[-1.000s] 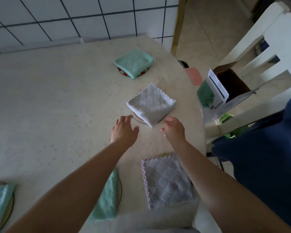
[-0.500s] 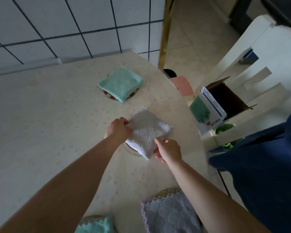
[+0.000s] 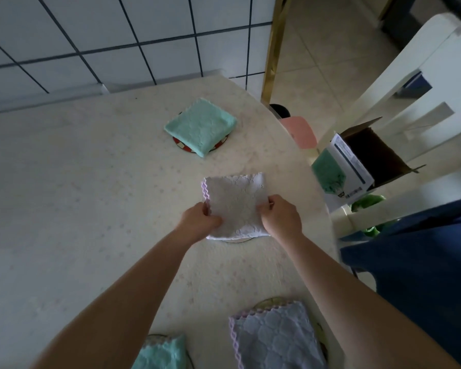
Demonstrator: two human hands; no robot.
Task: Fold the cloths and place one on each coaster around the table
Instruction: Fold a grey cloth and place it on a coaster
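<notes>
The left hand [image 3: 198,222] pinches the left edge of the folded white cloth [image 3: 234,201], and the right hand [image 3: 280,218] pinches its right edge, fingers curled onto the fabric. The cloth lies between the hands on a coaster [image 3: 237,239], of which only a sliver of rim shows below them. To finish well, I would square the cloth over that rim, keep the layers stacked, then release both edges together so nothing drags off-centre.

Cloths on coasters around the table

One cloth [image 3: 234,206] lies in the middle between both hands, another cloth [image 3: 200,126] sits behind it, and two more lie in front near the table [image 3: 64,182] edge.
</notes>
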